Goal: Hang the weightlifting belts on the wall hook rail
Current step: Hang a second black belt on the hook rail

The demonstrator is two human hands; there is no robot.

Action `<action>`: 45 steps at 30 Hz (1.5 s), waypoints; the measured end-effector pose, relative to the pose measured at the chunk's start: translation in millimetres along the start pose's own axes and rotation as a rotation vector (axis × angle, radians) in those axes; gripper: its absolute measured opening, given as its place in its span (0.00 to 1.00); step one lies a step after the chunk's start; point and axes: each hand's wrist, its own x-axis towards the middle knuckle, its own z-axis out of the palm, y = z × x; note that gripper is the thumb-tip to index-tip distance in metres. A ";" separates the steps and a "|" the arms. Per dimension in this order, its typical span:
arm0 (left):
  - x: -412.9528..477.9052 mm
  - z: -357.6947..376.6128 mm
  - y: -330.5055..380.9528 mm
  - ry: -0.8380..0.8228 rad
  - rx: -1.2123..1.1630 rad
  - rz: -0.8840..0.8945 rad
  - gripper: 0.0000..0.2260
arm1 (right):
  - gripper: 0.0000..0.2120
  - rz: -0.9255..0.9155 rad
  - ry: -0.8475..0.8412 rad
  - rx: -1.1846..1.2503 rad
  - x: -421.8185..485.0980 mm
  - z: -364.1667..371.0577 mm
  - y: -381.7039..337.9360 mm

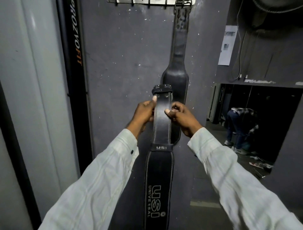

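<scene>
A black USI weightlifting belt (158, 180) hangs down in front of me, buckle end up. My left hand (144, 113) and my right hand (182, 116) both grip its narrow strap just below the buckle (162, 90), thumbs pressed on the front. A second black leather belt (177, 73) hangs by its buckle from the white hook rail (152, 2) at the top of the grey wall, right behind the belt I hold. Several empty hooks show to the left of the hung belt.
A black ProzvoFit upright (74, 65) and a pale pillar (32, 98) stand to the left. At right, a wall opening (255, 124) shows a bent-over person (241, 126). A paper notice (227, 46) and cables hang on the right wall.
</scene>
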 end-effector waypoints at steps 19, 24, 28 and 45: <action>46.0 -24.5 -14.3 -0.073 0.033 0.193 0.41 | 0.38 -0.214 0.046 -0.197 49.3 9.0 -6.3; 93.7 -23.9 -1.9 -0.095 0.036 0.283 0.37 | 0.37 -0.204 -0.015 -0.084 94.4 -1.4 -3.9; 137.8 -17.6 9.1 -0.005 0.134 0.373 0.41 | 0.37 -0.240 -0.045 -0.069 141.1 -7.8 0.1; 257.0 -2.8 39.7 -0.107 0.034 0.516 0.34 | 0.38 -0.420 -0.027 -0.020 274.9 -39.5 -29.5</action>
